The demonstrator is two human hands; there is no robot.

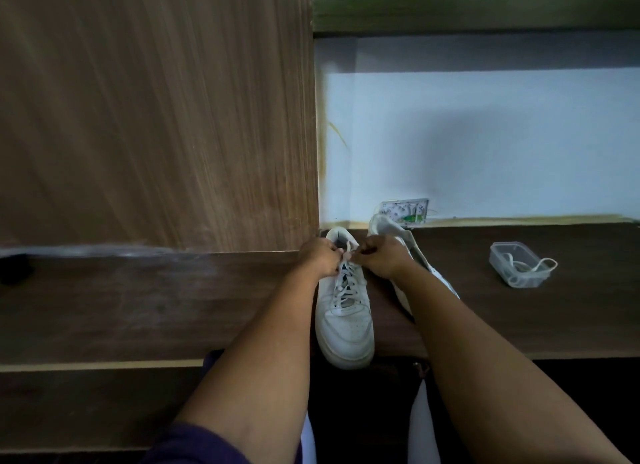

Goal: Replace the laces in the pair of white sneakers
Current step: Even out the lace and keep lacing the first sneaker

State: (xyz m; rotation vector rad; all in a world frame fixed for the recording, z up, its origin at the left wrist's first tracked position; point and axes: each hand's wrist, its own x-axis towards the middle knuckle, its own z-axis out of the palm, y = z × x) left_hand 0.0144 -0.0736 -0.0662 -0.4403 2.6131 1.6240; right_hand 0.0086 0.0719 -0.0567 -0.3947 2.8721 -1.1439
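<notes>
Sneakers: the laced white sneaker (344,318) stands upright on the dark wooden bench (138,308), toe toward the near edge and heel toward the far wall; the second sneaker (403,252) lies just right of it, mostly hidden behind the right forearm.
Lace: a white lace (346,283) crosses the eyelets up to the top, and its ends rise to where the two hands meet.
Left hand grip: the left hand (320,257) has its fingers curled, pinching a lace end over the shoe's collar.
Right hand grip: the right hand (379,256) is curled likewise, pinching the other end, nearly touching the left.
Step in hand: probably snugging or tying the ends at the top eyelets.
Doing it well: draw both ends evenly, keep the tongue flat, and let the shoe stay planted so it does not tip off the near edge.
Spare lace: a clear plastic container (516,264) well to the right holds another white lace (533,268), one loop hanging over its rim.
</notes>
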